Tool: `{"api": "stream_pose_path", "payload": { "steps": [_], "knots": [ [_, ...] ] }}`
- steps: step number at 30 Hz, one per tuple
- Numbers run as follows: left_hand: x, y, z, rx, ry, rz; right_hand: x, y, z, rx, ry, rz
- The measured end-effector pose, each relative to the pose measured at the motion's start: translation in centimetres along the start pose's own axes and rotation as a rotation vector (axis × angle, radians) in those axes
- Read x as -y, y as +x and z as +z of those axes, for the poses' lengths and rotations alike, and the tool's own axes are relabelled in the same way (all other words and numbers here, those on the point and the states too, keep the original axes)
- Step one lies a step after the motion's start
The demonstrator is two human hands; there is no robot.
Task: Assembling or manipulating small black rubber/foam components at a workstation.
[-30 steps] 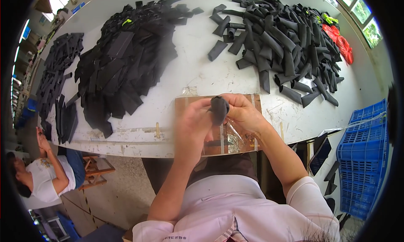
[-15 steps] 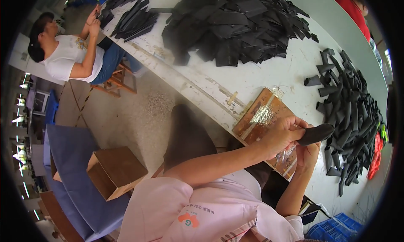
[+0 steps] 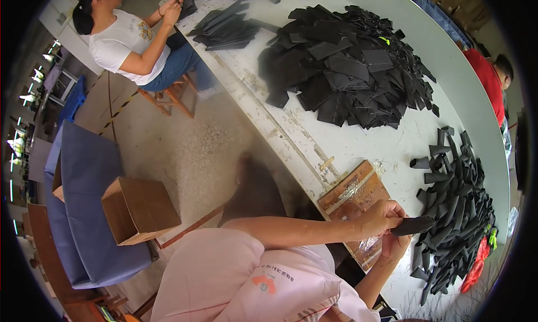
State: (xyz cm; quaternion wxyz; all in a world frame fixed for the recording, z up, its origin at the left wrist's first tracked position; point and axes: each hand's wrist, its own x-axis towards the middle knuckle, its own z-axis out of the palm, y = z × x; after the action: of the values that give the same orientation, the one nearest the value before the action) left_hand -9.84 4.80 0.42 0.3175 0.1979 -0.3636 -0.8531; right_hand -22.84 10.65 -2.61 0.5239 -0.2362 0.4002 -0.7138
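Note:
A black tube-shaped piece of soft material (image 3: 413,225) is held between my two hands above the near right part of the table. My left hand (image 3: 381,218) pinches its near end between thumb and fingers. Just below it, my right hand (image 3: 395,247) grips the same piece from underneath, its fingers partly hidden. Beneath my hands lies a brown wooden board (image 3: 354,190) with strips of clear tape on it. To the right spreads a heap of similar black tubes (image 3: 457,210).
A large pile of flat black pieces (image 3: 358,70) covers the table's middle, with a smaller stack (image 3: 224,31) farther left. A co-worker (image 3: 134,47) sits at the table's far left. Another person in red (image 3: 487,84) is beyond the divider. A cardboard box (image 3: 143,210) stands left of me.
The whole view has shifted, so the table and piles sit lower in the picture. Both hands still hold the black tube, with little visible change in grip.

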Motion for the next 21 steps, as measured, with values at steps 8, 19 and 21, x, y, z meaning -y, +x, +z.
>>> {"api": "stream_pose_path", "payload": {
  "steps": [8,19,21],
  "knots": [
    [-0.1,0.1,0.0,-0.008,-0.035,0.013,0.3,0.0,-0.7,0.052,-0.047,0.055],
    [1.3,0.3,0.4,-0.119,0.173,0.22,0.5,-0.5,-0.8,0.059,-0.18,-0.037],
    [1.5,0.3,0.5,-0.103,0.17,0.227,0.6,-0.6,-1.0,0.083,-0.175,-0.039]
  ]
}}
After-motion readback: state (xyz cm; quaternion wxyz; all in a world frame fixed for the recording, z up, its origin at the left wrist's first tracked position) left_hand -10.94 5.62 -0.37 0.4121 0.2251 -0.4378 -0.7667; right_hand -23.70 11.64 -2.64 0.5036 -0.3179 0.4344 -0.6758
